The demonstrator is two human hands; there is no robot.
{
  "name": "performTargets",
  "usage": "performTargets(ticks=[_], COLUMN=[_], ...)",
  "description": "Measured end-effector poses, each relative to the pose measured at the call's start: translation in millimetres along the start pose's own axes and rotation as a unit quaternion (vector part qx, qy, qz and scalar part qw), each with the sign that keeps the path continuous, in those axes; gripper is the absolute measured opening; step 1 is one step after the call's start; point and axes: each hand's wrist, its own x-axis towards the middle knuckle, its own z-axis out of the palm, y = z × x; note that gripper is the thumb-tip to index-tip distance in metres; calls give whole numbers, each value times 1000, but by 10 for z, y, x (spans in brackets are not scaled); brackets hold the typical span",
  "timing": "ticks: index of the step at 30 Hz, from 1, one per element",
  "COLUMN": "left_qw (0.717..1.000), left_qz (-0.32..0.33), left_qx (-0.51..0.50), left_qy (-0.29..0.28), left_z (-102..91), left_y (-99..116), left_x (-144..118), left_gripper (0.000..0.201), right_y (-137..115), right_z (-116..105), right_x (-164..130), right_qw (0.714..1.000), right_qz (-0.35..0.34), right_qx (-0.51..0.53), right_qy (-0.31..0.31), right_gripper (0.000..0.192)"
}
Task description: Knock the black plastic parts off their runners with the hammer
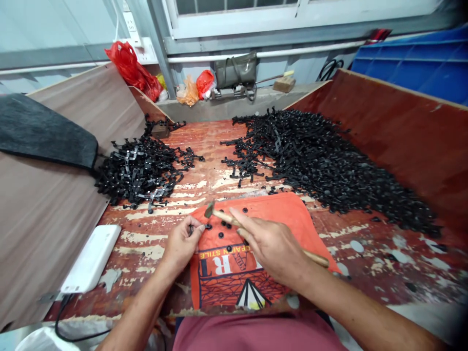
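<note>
The right hand is wrapped around the wooden handle of a small hammer, fingers closed on the shaft near its middle, with the butt end of the handle sticking out to the right past the wrist. The hammer's dark metal head points far and left, hanging just above the orange cloth. The left hand pinches a small black part between thumb and fingertips, held at the left edge of the cloth; the part is too small to make out in detail. Just right of those fingertips, a few small black round pieces lie scattered on the cloth. The cloth is printed with large white letters seen upside down, "ART" being the readable part, a yellow line of smaller upside-down text above it that cannot be read fully, and a dark web-like drawing nearer the person. The cloth lies on a worn red board with flaking paint. Farther off, a heap of black plastic frames sits to the left and a much larger black heap spreads to the right. A white power bank with a cable lies near left.
</note>
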Motion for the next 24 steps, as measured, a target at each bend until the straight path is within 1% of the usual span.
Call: performTargets(ticks=[1,2,5,6,8,11,13,16,18,20,21,22,24], left_qw=[1000,1000,999,999,997,991,986,984,982,972,965,955,931], left_qz=[1,4,16,24,46,75,73,50,42,52,66,85,120], left_qx=[0,3,35,45,64,115,152,168,175,205,234,269,341], left_qy=[0,2,-9,-16,-18,8,8,-26,-65,-101,-103,-94,-52], left_z=[0,-2,-35,-57,-117,-221,-277,-316,-308,-278,-256,-231,-174], left_y=[-5,-7,39,78,185,354,414,397,355,333,338,354,410], left_x=[3,4,-19,-42,-109,-220,-265,-267,-247,-231,-230,-233,-251], left_gripper=[31,31,29,27,28,40,39,22,25,29,30,30,29], right_y=[-6,-13,-21,-16,11,74,117,166,188,207,218,232,265], right_z=[8,21,69,74,42,-95,-180,-195,-142,-84,-62,-48,-32], right_x=[9,19,50,57,59,16,-48,-180,-270,-342,-370,-393,-428], right_qw=[1000,1000,997,997,999,997,995,993,992,991,990,990,990], right_qz=[0,4,23,24,22,38,63,83,79,75,75,77,79], right_qx=[1,-6,-52,-51,-14,61,74,78,95,112,117,119,117], right_qy=[5,-4,-56,-57,-28,18,23,10,9,11,11,12,22], right_gripper=[48,47,46,47,49,49,47,45,45,44,44,44,44])
